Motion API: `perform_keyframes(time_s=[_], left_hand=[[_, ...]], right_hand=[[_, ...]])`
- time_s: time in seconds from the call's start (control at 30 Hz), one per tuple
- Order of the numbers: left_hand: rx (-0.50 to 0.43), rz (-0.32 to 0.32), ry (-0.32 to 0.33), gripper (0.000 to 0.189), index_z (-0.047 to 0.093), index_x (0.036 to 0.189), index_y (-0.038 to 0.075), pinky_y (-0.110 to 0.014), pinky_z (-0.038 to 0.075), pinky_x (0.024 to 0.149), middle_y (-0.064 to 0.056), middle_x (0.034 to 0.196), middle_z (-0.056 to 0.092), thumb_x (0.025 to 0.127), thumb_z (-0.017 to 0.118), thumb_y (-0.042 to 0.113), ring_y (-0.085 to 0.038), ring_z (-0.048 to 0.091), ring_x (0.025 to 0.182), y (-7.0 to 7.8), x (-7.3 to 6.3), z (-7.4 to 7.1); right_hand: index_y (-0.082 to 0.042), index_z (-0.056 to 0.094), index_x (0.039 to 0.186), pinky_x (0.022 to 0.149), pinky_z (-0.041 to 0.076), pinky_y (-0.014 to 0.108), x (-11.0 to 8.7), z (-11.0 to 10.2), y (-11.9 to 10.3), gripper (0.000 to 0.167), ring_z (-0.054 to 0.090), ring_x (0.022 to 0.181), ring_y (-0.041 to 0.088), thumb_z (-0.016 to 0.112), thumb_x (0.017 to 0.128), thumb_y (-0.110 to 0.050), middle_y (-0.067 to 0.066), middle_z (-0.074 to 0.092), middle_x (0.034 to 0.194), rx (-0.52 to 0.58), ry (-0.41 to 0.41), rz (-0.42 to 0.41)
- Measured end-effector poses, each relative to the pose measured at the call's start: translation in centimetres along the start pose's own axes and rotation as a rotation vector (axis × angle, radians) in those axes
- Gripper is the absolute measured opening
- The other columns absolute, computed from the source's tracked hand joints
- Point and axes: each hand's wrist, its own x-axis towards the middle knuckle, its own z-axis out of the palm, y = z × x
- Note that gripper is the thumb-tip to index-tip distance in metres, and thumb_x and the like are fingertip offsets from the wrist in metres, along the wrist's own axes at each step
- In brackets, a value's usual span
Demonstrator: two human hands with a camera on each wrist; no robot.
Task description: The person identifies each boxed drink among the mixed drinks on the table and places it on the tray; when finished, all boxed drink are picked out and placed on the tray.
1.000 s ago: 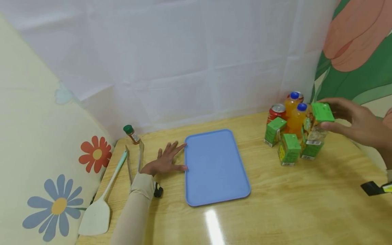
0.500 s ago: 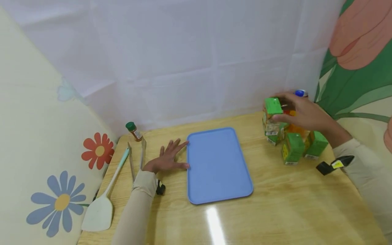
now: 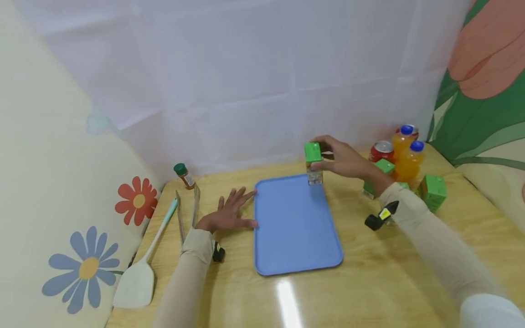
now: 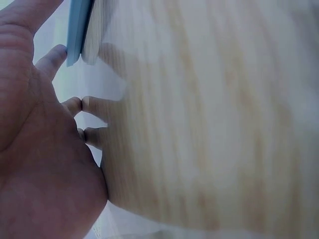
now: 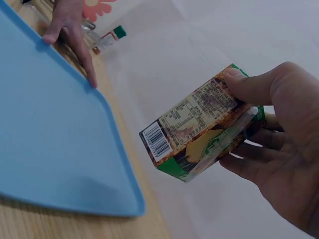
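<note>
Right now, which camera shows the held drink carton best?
The right wrist view: the carton sits large in the right hand, its barcode plain. The head view shows it smaller, green top up; the left wrist view does not show it.

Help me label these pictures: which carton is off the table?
The carton in the right hand, held near the blue tray; the other cartons stand on the table by the orange bottles.
</note>
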Motion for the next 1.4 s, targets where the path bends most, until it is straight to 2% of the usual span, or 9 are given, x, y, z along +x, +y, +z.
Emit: perform_keyframes(time_s=[0.2, 0.5, 0.83, 0.97, 1.2, 1.4], left_hand=[[0.026, -0.008, 0.006, 0.099, 0.012, 0.163, 0.031, -0.068, -0.016, 0.111, -0.015, 0.168, -0.005, 0.088, 0.068, 0.062, -0.042, -0.017, 0.15, 0.1, 0.3, -0.5], [0.032, -0.024, 0.006, 0.099, 0.012, 0.163, 0.032, -0.068, -0.016, 0.111, -0.014, 0.168, -0.005, 0.088, 0.068, 0.062, -0.041, -0.017, 0.15, -0.2, 0.3, -0.2], [0.047, -0.038, -0.014, 0.1, 0.011, 0.163, 0.034, -0.067, -0.016, 0.111, -0.014, 0.168, -0.005, 0.086, 0.066, 0.067, -0.041, -0.016, 0.15, 0.1, 0.4, 0.3], [0.042, -0.047, -0.022, 0.099, 0.01, 0.163, 0.036, -0.066, -0.017, 0.111, -0.012, 0.168, -0.006, 0.087, 0.066, 0.066, -0.039, -0.018, 0.15, 0.1, 0.4, 0.4], [0.02, -0.022, -0.017, 0.099, 0.012, 0.163, 0.031, -0.068, -0.018, 0.11, -0.015, 0.167, -0.006, 0.088, 0.067, 0.063, -0.041, -0.018, 0.149, 0.4, 0.5, 0.3], [0.045, -0.045, -0.016, 0.099, 0.009, 0.163, 0.034, -0.068, -0.017, 0.11, -0.014, 0.168, -0.007, 0.088, 0.066, 0.065, -0.04, -0.019, 0.149, 0.3, 0.6, 0.0]], right_hand=[[-0.006, 0.043, 0.144, 0.109, 0.042, 0.046, 2.9, 2.8, 0.5, 0.066, 0.052, 0.127, 0.029, 0.078, 0.091, -0.023, 0.012, 0.055, 0.13, 0.082, -0.032, -0.024], [-0.008, 0.045, 0.144, 0.107, 0.045, 0.04, 6.3, 7.9, 0.7, 0.069, 0.053, 0.125, 0.024, 0.08, 0.088, -0.029, 0.008, 0.056, 0.131, 0.065, -0.034, 0.009], [-0.005, 0.044, 0.145, 0.108, 0.044, 0.04, 7.4, 11.6, 1.6, 0.071, 0.052, 0.126, 0.026, 0.081, 0.088, -0.025, 0.011, 0.054, 0.134, 0.167, -0.018, 0.065], [-0.004, 0.043, 0.146, 0.108, 0.044, 0.041, 7.6, 12.6, 1.8, 0.073, 0.053, 0.126, 0.026, 0.081, 0.088, -0.026, 0.012, 0.054, 0.134, 0.182, -0.033, 0.067], [-0.007, 0.041, 0.145, 0.11, 0.042, 0.038, 7.8, 13.2, 2.3, 0.069, 0.051, 0.128, 0.024, 0.078, 0.091, -0.027, 0.009, 0.054, 0.134, 0.162, -0.05, 0.038], [-0.01, 0.025, 0.157, 0.115, 0.034, 0.036, 7.7, 12.2, 2.4, 0.084, 0.041, 0.14, 0.022, 0.075, 0.093, -0.031, 0.009, 0.042, 0.151, 0.111, -0.099, -0.013]])
